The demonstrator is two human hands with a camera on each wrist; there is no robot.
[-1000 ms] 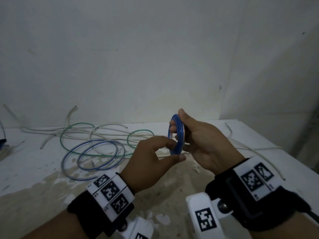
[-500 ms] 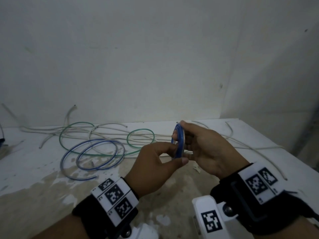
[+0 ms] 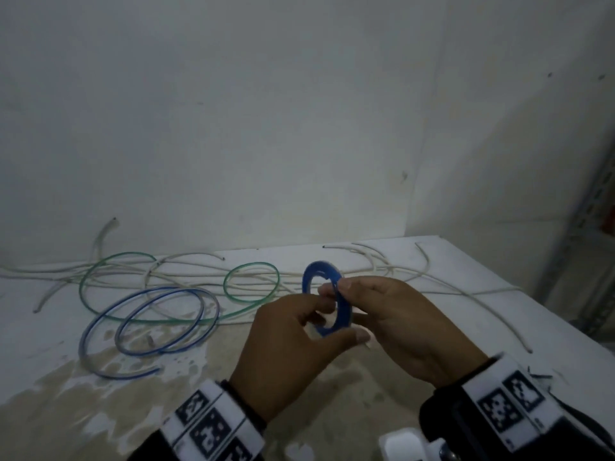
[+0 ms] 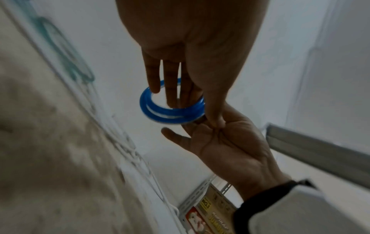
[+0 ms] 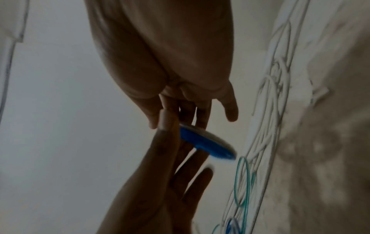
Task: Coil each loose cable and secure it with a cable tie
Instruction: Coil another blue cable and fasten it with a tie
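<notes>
A small, tightly wound blue cable coil (image 3: 327,296) is held up over the table between both hands. My left hand (image 3: 332,322) pinches its lower part between thumb and index finger. My right hand (image 3: 334,289) pinches its right rim, thumb in front and fingers behind. In the left wrist view the left fingers (image 4: 170,88) reach through the blue coil (image 4: 172,112), and the right hand (image 4: 230,142) meets it from below. In the right wrist view the blue coil (image 5: 206,142) sits between the two hands. I see no cable tie.
Loose blue-striped clear cable loops (image 3: 159,321) lie at the table's left. Green loops (image 3: 249,282) and several white cables (image 3: 449,284) lie behind, along the wall. The white table (image 3: 50,327) has a brown stained patch in front. Its right edge borders a metal rack (image 3: 582,261).
The blue coil has turned from edge-on to show its open face. Both hands have kept hold of it and shifted their fingers around the rim.
</notes>
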